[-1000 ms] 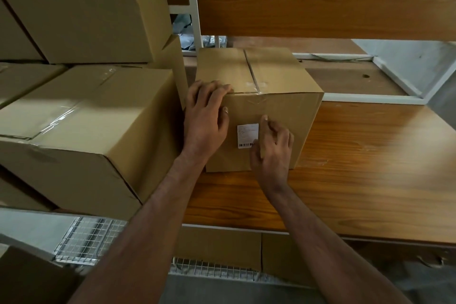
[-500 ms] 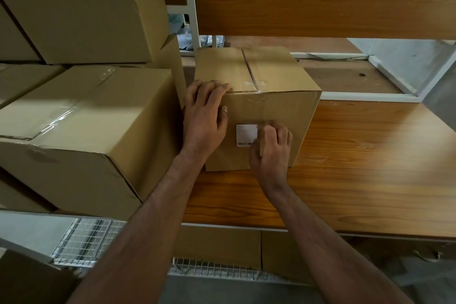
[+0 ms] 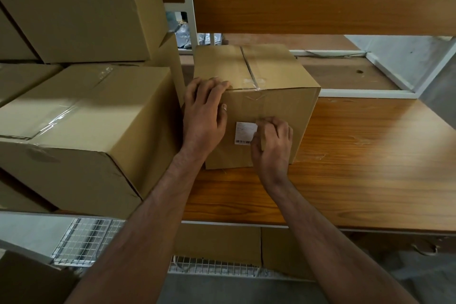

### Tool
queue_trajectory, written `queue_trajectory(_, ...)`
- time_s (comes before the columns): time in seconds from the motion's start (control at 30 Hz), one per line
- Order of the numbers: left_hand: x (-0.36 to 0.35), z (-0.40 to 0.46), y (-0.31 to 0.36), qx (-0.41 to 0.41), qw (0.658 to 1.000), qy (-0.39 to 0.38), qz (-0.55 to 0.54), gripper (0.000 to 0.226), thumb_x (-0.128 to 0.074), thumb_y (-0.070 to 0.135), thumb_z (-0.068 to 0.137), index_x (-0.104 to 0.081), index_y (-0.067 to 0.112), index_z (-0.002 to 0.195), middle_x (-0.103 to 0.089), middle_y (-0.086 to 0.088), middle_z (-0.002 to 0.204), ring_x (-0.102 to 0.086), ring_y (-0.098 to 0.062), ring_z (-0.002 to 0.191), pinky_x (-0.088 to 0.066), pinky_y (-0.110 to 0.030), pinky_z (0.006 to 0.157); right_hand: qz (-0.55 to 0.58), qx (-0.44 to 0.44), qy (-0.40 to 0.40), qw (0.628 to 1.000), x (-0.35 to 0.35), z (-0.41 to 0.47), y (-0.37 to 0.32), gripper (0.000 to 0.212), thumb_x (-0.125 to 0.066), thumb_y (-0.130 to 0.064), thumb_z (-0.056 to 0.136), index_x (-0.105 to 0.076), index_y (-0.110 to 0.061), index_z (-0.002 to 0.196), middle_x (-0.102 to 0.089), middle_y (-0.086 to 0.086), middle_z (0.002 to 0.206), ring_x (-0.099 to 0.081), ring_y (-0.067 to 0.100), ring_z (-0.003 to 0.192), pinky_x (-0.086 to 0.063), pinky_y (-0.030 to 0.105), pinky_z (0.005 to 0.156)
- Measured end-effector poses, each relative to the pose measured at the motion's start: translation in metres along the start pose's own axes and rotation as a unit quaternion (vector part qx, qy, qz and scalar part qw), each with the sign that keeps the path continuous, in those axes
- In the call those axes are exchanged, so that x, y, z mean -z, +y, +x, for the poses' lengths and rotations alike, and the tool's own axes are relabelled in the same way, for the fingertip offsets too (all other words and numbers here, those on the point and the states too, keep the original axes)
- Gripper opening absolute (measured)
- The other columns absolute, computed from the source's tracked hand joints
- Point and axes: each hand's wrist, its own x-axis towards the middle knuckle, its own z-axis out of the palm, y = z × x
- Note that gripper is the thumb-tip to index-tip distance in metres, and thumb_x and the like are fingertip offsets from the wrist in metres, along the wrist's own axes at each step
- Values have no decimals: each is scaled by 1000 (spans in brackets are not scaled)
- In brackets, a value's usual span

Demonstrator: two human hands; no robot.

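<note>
The small brown cardboard box (image 3: 271, 106) stands on the orange-brown wooden shelf board (image 3: 370, 160), near the middle, with clear tape along its top.

Far to the left, a big brown cardboard box (image 3: 81, 126) lies on the same shelf, and another large brown box (image 3: 81, 7) is stacked above it. The small box is tucked in just beside them.

The left hand (image 3: 204, 116) lies flat over the small box's near left corner. Its fingers rest on the top and its thumb on the front. It holds nothing; I think it leans there to keep the box from sliding.

Next comes the white paper label (image 3: 243, 132) with a bar code, stuck on the front where it is easy to read.

The right hand (image 3: 272, 142) has curled fingers with the tips at the label's right edge. I cannot tell if they pinch that edge or only rub it down.

To the right, the board is bare wood, and a white metal frame bar (image 3: 365, 93) runs behind it.
</note>
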Motion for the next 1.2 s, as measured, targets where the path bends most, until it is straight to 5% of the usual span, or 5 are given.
queue_trajectory(0.23, 0, 0, -2, -5, 1000, -1, 3, 49, -55, 19, 94, -48, 20, 143, -44, -5, 150, -25, -34, 143, -38, -46, 113, 9, -18, 1, 1000, -1, -4, -3, 38, -60, -23, 95, -61, -3, 127, -57, 17, 123, -49, 28, 115, -44, 32, 91)
queue_trajectory(0.47, -2, 0, -4, -12, 1000, 4, 2, 49, -53, 20, 94, -49, 19, 143, -44, -4, 149, -24, -32, 143, -37, -41, 113, -5, -28, -6, 1000, 0, -1, -3, 21, -70, -18, 91, -69, -7, 109, -58, 15, 120, -50, 28, 115, -39, 23, 90)
queue_trajectory(0.8, 1, 1, -9, -27, 1000, -3, 6, 49, -56, 19, 96, -49, 19, 144, -45, -4, 149, -26, -31, 141, -38, -41, 109, 19, 0, -32, 999, 11, -16, 5, 9, -69, -10, 91, -69, -7, 100, -65, 13, 121, -58, 27, 116, -53, 43, 89)
queue_trajectory(1.03, 3, 1, -12, -40, 999, -20, 10, 52, -56, 15, 96, -46, 20, 147, -41, -6, 152, -24, -33, 142, -41, -47, 110, 73, 19, -69, 995, 31, -25, 7, 11, -69, -3, 90, -65, -11, 97, -71, 2, 93, -67, 19, 83, -56, 43, 63)
queue_trajectory(1.2, 9, -15, -5, -40, 999, -27, 11, 57, -53, 11, 97, -40, 18, 152, -23, -9, 164, -9, -37, 152, -24, -52, 121, 91, -4, -37, 995, 48, -22, 4, 14, -70, -3, 89, -65, -6, 101, -69, 2, 91, -65, 12, 80, -58, 30, 63)
